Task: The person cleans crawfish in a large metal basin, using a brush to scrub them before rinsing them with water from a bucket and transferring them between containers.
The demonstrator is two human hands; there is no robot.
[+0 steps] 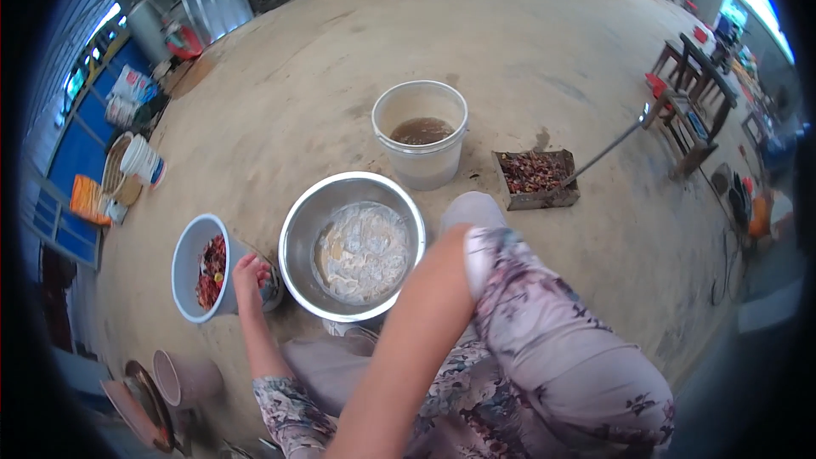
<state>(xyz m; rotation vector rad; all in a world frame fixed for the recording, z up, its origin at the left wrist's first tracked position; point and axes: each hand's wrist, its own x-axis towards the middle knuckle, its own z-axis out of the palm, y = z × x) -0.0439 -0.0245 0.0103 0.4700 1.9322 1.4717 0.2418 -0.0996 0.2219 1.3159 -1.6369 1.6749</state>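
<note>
My left hand (249, 273) hangs beside the rim of a pale blue bucket (180, 276), fingers loosely curled and a little apart, with nothing visible in them. Dark red scraps (210, 276) lie inside that bucket. To the hand's right stands a wide steel basin (297, 270) holding a wet, whitish-yellow mass (361, 248). My right arm (416, 331) is bent, its elbow over the basin's right edge. Its forearm runs back toward the lower edge, so the right hand is out of the picture.
Beyond the basin stands a white bucket (425, 161) of brownish water. Right of it lies a long-handled dustpan (548, 200) full of reddish-brown scraps. A wooden chair (701, 98) stands far right. Pots (191, 380) are at the lower left; a white pail (140, 160) and sacks (127, 98) line the left side.
</note>
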